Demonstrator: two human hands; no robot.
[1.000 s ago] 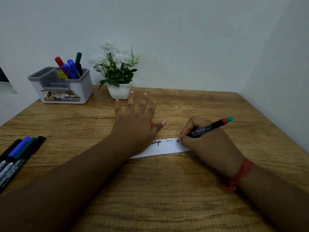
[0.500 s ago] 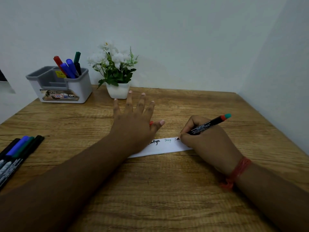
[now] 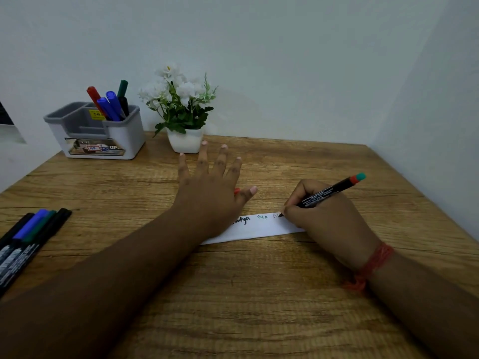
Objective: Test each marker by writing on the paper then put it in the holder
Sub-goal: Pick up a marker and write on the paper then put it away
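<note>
While right hand (image 3: 329, 218) grips marker (image 3: 328, 193) on paper (image 3: 259, 228), left hand (image 3: 210, 193) flat, holder (image 3: 121, 136) with four markers (image 3: 110, 104).

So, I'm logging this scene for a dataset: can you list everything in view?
Paper strip: one, white, mid-table, handwriting on it.
Marker in use: one, black with red-and-teal end, tip on the paper.
Holder: one, grey and white, back left.
Markers in holder: four; red, two blue, green.
Loose markers: about four, left edge; black, blue, green, black.
Flower pot: one, white, white flowers, beside the holder.
Table: one, wooden.
Left hand: flat, pressing the paper.
Right hand: grips the marker; red wrist thread.
</note>
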